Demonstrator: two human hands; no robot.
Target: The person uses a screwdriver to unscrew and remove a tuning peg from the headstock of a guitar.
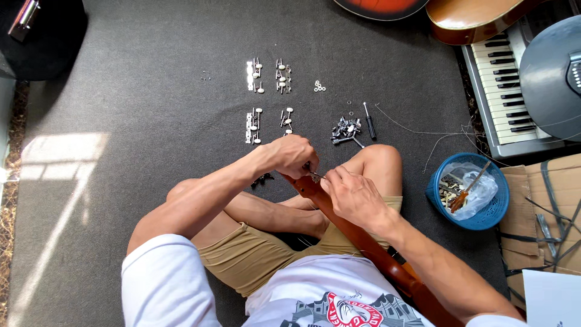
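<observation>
A reddish-brown guitar neck (pixel 369 245) lies across my lap, its head end pointing away from me. My left hand (pixel 292 154) is closed over the head end, gripping it. My right hand (pixel 351 194) presses on the neck just below and pinches a small metal part at the head (pixel 315 175). Several sets of silver tuning pegs (pixel 253 75) lie in rows on the dark carpet beyond my hands. A pile of small metal parts (pixel 346 129) and a black-handled screwdriver (pixel 369 121) lie just past my right knee.
A blue basket (pixel 493 209) with a plastic bag and tools sits to the right. Behind it are a keyboard (pixel 499 85), a grey round cymbal-like disc (pixel 548 79), two guitar bodies (pixel 466 21) and flattened cardboard (pixel 538 206). Loose wire (pixel 423 130) trails on the carpet.
</observation>
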